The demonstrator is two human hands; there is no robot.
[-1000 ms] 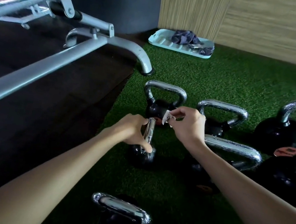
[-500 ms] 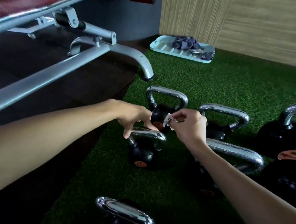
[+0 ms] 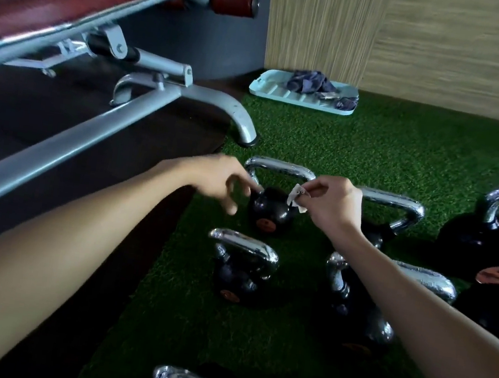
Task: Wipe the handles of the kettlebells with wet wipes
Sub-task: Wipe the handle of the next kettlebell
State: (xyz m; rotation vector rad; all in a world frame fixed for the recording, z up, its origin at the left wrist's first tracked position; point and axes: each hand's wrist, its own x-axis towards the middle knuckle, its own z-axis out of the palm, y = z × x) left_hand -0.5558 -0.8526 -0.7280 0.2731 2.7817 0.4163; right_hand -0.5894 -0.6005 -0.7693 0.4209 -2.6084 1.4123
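Near the left edge of the turf [image 3: 374, 148], a small wet wipe [image 3: 296, 198] is pinched in the right hand [image 3: 331, 206] in front of the handle [image 3: 280, 165] of the rear kettlebell [image 3: 267, 213]. The left hand [image 3: 220, 182] is held loose beside it, grasping nothing, above the nearer kettlebell [image 3: 240, 273].

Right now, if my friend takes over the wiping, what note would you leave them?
Left hand: loose, holding nothing, beside the back kettlebell.
Right hand: pinches a small wipe close to that kettlebell's handle.
More kettlebells stand around on the turf; no hand touches the front kettlebell.
Done: can't tell which handles are clean.
Left: probably put the wipe on the handle, rub along it, then do the others.
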